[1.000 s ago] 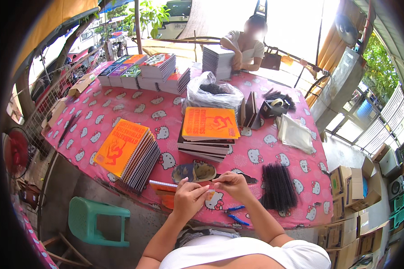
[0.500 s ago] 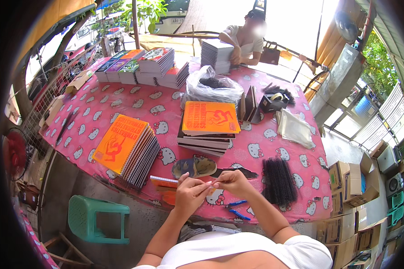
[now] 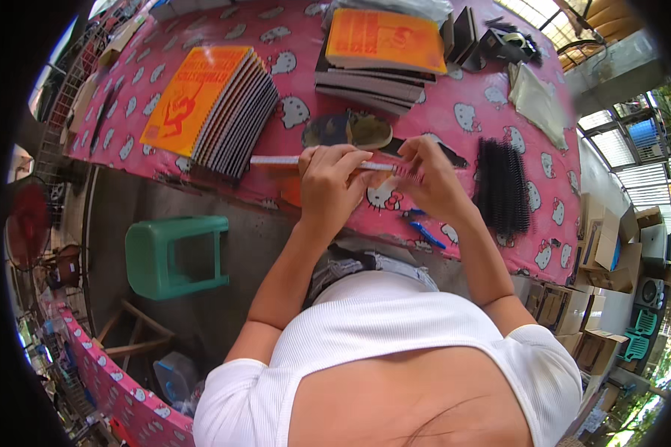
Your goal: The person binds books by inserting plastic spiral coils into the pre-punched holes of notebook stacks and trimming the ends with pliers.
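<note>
My left hand (image 3: pixel 329 182) is closed on a thin orange-covered book (image 3: pixel 276 160), held edge-up so that its white page edge shows. From the book's right end a short ridged spiral coil (image 3: pixel 408 176) sticks out, slightly blurred. Around that coil curl the fingers of my right hand (image 3: pixel 436 179), thumb below and forefinger raised. Beneath the hands lie an orange sheet or cover (image 3: pixel 291 191) and, just right of it, blue-handled pliers (image 3: pixel 427 232). A bundle of black spiral coils (image 3: pixel 503 186) rests to the right of my right hand.
A stack of orange coil-bound books (image 3: pixel 194 100) stands at left, another orange-topped stack (image 3: pixel 384 41) farther back. Behind my hands is a patterned pouch-like item (image 3: pixel 347 130). A tape dispenser (image 3: pixel 505 43) and plastic sleeves (image 3: pixel 537 104) lie at right. A green stool (image 3: pixel 177 257) stands left.
My view has tipped downward. The hands were pinching together at a small spot; now they are apart, the left on the book and the right at the coil's end.
</note>
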`<state>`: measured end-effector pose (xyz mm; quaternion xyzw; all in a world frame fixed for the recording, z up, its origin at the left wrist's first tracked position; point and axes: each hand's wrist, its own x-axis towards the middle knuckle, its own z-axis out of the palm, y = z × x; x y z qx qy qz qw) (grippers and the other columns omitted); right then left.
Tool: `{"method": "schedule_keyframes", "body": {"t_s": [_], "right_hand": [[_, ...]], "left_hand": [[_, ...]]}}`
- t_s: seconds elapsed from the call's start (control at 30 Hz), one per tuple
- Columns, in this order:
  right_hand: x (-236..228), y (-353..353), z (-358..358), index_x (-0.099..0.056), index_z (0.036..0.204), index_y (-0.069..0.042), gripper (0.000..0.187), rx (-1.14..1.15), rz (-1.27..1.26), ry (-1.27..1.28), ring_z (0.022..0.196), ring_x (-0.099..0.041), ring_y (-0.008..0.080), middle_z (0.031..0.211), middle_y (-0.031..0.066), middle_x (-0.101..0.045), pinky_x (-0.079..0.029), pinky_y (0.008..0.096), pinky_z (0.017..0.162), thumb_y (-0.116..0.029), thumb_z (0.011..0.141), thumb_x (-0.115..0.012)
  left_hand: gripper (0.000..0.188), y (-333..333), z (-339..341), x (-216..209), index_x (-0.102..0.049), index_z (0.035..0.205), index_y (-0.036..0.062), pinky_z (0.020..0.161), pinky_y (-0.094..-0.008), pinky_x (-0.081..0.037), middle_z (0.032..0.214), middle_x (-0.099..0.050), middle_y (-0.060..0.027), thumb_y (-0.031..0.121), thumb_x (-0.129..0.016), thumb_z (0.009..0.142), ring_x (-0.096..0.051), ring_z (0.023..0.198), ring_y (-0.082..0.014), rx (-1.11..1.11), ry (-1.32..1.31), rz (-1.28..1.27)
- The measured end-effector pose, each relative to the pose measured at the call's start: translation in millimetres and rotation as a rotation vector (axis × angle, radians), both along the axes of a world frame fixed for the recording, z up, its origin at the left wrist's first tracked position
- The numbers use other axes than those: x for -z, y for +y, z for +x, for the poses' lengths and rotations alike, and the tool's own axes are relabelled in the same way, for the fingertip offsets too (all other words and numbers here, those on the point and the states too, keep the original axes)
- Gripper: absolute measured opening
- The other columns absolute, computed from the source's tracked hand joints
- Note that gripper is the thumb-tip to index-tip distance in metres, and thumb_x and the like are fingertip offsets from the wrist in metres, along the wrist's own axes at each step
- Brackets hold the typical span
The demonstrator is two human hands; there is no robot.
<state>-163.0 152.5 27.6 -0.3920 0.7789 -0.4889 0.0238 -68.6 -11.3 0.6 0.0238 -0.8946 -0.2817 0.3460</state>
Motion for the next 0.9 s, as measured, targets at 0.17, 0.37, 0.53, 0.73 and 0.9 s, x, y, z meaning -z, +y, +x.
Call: {"method": "schedule_keyframes", "body": {"t_s": [0.17, 0.37, 0.53, 0.73, 0.9], "right_hand": [[-2, 1, 0, -0.058, 0.090, 0.000, 0.013, -0.054, 0.105, 0.194, 0.067, -0.059, 0.0216, 0.077, 0.0085, -0.058, -0.047, 0.0308, 0.061, 0.003, 0.079, -0.064], [0, 0, -5, -0.059, 0.098, -0.004, 0.021, -0.110, 0.168, 0.118, 0.073, -0.058, 0.0267, 0.084, 0.0093, -0.057, -0.047, 0.0336, 0.063, -0.007, 0.079, -0.068], [1, 0, -5, -0.060, 0.099, -0.009, 0.021, -0.097, 0.197, 0.224, 0.079, -0.061, 0.0333, 0.088, 0.0092, -0.058, -0.049, 0.0389, 0.066, -0.016, 0.081, -0.067], [-15, -8, -4, -0.063, 0.091, -0.001, 0.011, -0.218, 0.339, 0.237, 0.072, -0.061, 0.0259, 0.082, 0.0103, -0.060, -0.048, 0.0337, 0.065, -0.006, 0.081, -0.065], [9, -54, -80, -0.065, 0.101, -0.002, 0.025, -0.449, 0.450, 0.190, 0.077, -0.064, 0.0329, 0.088, 0.0162, -0.066, -0.051, 0.0368, 0.067, -0.015, 0.080, -0.065]], "left_hand": [[0.024, -1, 4, -1, -0.072, 0.088, 0.0123, 0.083, -0.0339, -0.038, 0.080, -0.065, -0.0020, 0.008, -0.075, 0.064, -0.059, 0.080, -0.0198, 0.037, 0.003, 0.034], [0.017, -2, 3, 2, -0.071, 0.081, 0.0124, 0.085, -0.0351, -0.037, 0.076, -0.065, 0.0000, 0.014, -0.075, 0.065, -0.059, 0.078, -0.0181, 0.021, 0.027, 0.065], [0.017, 0, 0, 1, -0.072, 0.081, 0.0121, 0.084, -0.0346, -0.037, 0.076, -0.066, -0.0002, 0.015, -0.076, 0.065, -0.059, 0.078, -0.0187, 0.002, 0.053, 0.040], [0.020, 2, 8, 3, -0.072, 0.084, 0.0118, 0.085, -0.0346, -0.038, 0.077, -0.066, 0.0003, 0.017, -0.077, 0.066, -0.059, 0.079, -0.0189, 0.002, 0.061, 0.043], [0.031, 3, 16, 2, -0.069, 0.093, 0.0108, 0.094, -0.0374, -0.036, 0.081, -0.066, -0.0004, 0.023, -0.078, 0.065, -0.060, 0.085, -0.0194, -0.055, 0.070, 0.005]]}}
